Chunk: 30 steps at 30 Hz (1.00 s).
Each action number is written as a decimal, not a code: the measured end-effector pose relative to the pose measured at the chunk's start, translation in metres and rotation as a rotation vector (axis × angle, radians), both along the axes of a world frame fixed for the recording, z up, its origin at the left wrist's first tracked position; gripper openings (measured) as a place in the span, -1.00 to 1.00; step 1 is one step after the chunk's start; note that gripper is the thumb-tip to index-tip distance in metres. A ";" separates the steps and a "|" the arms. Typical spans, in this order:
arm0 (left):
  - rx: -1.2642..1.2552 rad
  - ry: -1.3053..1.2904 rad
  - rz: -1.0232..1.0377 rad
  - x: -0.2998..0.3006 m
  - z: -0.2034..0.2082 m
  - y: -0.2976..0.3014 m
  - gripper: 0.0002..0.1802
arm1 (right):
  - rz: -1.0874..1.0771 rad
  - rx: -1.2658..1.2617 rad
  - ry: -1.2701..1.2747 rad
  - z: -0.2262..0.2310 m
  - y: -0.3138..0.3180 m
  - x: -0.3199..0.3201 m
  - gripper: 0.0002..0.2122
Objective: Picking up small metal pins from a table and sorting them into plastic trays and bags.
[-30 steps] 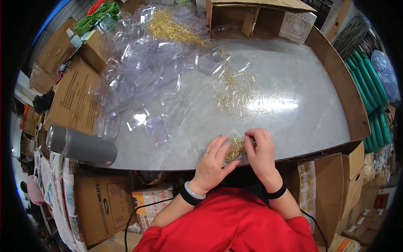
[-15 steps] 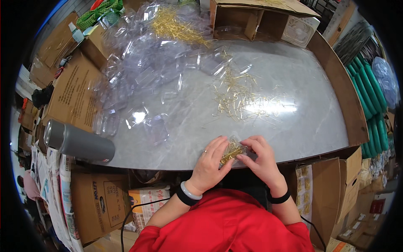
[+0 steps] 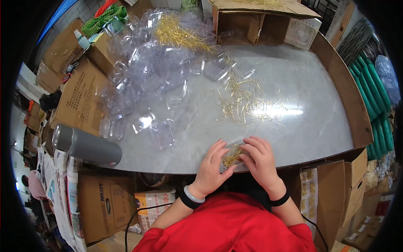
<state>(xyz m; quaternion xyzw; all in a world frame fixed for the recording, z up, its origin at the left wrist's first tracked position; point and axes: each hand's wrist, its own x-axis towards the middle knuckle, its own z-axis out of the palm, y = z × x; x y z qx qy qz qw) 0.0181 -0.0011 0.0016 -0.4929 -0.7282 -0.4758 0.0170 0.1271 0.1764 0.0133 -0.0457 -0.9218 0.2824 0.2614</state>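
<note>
At the near edge of the table, a small clear plastic box sits between my two hands. A bundle of gold wire hooks fills it. My left hand wraps its fingers and thumb around the box's left side. From the right, my right hand has its bent fingers and thumb against the box and the hooks. Parts of the box are hidden behind the fingers. Beyond my hands, loose gold hooks lie scattered on the grey tabletop.
Many clear plastic boxes are heaped at the far left, topped by a gold hook pile. A grey thermos lies at the left edge. Behind stand a cardboard box and white fan. A cardboard wall borders the right.
The gold hooks have shifted within the box, and my right hand's fingers have moved over its top. The whole scene sits slightly lower and further right in the picture.
</note>
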 end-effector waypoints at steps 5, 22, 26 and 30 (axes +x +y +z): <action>-0.001 0.052 0.029 0.001 -0.005 -0.001 -0.20 | -0.085 0.017 -0.005 0.004 -0.033 0.015 -0.50; 0.003 -0.176 -0.065 -0.004 -0.007 -0.004 0.03 | 0.028 0.266 0.003 0.011 0.001 -0.017 -0.75; -0.024 -0.194 -0.084 -0.006 -0.007 -0.007 0.00 | 0.092 0.169 -0.001 0.033 -0.008 -0.017 -0.80; -0.001 -0.251 -0.124 -0.007 -0.001 -0.005 -0.04 | 0.120 0.161 -0.081 0.020 0.003 -0.019 -0.80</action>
